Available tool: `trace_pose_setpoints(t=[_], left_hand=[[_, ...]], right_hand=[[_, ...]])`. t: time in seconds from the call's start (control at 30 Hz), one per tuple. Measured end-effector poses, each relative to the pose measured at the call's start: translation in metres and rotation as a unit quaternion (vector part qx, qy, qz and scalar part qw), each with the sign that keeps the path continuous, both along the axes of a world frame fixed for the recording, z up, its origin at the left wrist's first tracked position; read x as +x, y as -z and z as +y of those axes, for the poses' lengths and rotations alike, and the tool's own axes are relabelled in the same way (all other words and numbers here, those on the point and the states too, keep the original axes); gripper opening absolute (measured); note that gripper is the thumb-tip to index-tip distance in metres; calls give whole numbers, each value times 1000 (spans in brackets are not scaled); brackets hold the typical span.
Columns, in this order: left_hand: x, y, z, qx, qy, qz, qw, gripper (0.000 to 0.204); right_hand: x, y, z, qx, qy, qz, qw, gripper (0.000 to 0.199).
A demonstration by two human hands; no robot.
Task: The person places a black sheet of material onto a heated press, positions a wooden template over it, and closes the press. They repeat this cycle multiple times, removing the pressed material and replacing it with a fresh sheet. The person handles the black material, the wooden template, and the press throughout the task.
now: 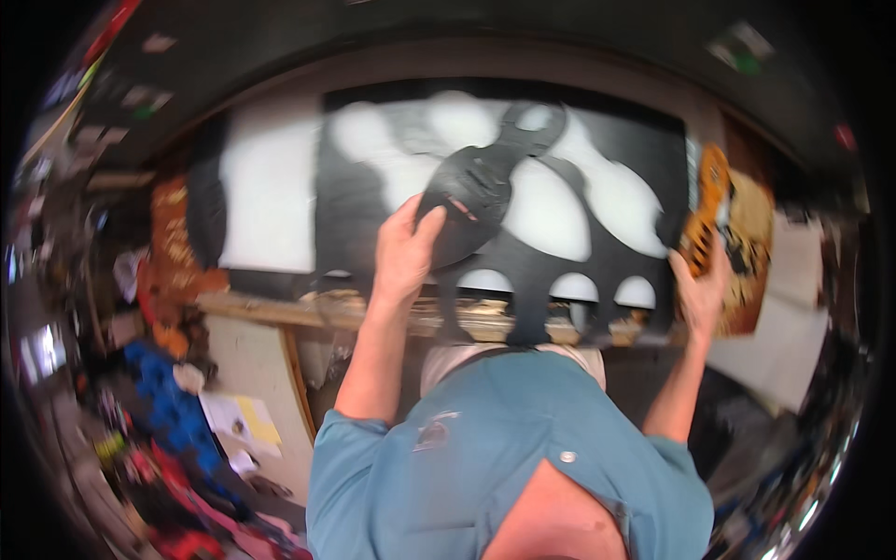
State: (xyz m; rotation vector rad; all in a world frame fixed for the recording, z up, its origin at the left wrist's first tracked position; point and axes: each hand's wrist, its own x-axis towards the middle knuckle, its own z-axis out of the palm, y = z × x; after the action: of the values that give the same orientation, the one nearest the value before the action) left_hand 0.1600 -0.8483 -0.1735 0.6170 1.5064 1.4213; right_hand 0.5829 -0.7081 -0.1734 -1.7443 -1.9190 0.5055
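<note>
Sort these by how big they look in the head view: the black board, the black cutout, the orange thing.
1. Black board, largest.
2. Black cutout under the left hand.
3. Orange thing by the right hand, smallest; blur and fisheye bending make it unsure.

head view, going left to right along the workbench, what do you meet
orange-brown patch → white panel → left hand → black flat cutout piece → right hand → orange patterned piece

Head-worn fisheye, steep downward, close over workbench [280,313]
</note>
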Motion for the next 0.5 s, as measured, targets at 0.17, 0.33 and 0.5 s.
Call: trace_pose_setpoints(t=[0.17,0.33,0.5], left_hand=[[-103,14,-33,75,-130,153,977,24],[-274,16,-78,-110,-304,425,846,42],[-375,26,-114,-242,-370,554,705,54]], right_hand=[[16,26,4,19,34,-35,999,81],[26,39,5,45,20,-56,997,79],[20,39,8,48,46,-66,996,77]])
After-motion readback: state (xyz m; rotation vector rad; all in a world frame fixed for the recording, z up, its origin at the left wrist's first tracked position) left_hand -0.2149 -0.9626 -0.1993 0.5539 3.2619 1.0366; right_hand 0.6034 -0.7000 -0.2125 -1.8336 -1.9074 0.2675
